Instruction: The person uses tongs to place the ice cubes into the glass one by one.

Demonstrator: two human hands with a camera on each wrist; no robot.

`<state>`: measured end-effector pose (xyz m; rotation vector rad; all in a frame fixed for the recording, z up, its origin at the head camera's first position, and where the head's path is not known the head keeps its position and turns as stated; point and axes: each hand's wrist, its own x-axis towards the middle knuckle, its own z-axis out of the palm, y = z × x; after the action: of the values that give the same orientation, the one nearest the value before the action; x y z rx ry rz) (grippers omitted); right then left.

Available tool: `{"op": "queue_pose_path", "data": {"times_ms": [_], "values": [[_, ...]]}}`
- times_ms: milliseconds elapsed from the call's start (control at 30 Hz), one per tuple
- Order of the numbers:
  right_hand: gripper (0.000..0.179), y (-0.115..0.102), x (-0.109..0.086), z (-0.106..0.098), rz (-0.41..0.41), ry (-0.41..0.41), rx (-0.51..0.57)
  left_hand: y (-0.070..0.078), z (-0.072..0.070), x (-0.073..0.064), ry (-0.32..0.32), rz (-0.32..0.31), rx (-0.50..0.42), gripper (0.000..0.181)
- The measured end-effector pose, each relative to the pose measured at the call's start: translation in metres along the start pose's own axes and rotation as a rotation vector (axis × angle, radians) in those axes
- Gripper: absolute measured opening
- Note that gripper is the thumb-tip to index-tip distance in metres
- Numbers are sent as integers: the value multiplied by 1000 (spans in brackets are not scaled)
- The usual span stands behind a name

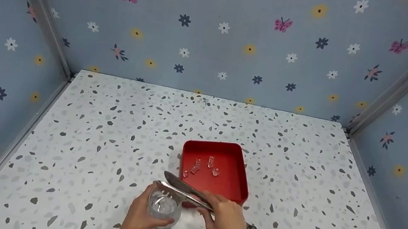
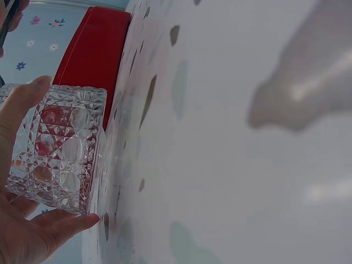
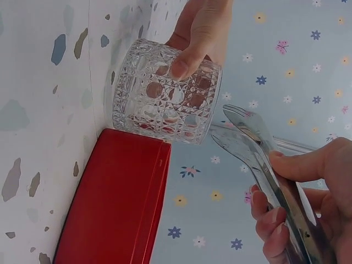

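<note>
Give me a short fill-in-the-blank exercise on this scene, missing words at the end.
1. The clear glass is gripped by the person's ____ hand.
2. The right hand holds a pair of metal ____.
3. The square tray with small clear pieces inside is colored ____.
4. The wall shows flowers and winged ____.

Missing words: left; tongs; red; butterflies.

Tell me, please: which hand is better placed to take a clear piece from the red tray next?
Probably the right hand: it holds the metal tongs near the red tray, where clear pieces lie. The left hand is occupied, gripping the glass.
</note>
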<state>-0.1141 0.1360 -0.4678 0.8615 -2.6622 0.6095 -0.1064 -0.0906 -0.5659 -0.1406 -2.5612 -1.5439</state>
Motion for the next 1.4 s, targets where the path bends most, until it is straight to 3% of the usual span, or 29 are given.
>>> {"op": "queue_pose_path", "data": {"times_ms": [533,833,1167,1400], "values": [[38,14,2,-10,83,-14,31,1,-1,3,-31,-53,35,104],[39,30,4,-15,125,0,-42,1,-1,3,-34,-45,23,104],[39,48,8,-16,170,25,-162,1,-1,1,6,-23,3,106],[37,58,10,-13,232,-7,-208,0,0,0,0,-6,9,105]]}}
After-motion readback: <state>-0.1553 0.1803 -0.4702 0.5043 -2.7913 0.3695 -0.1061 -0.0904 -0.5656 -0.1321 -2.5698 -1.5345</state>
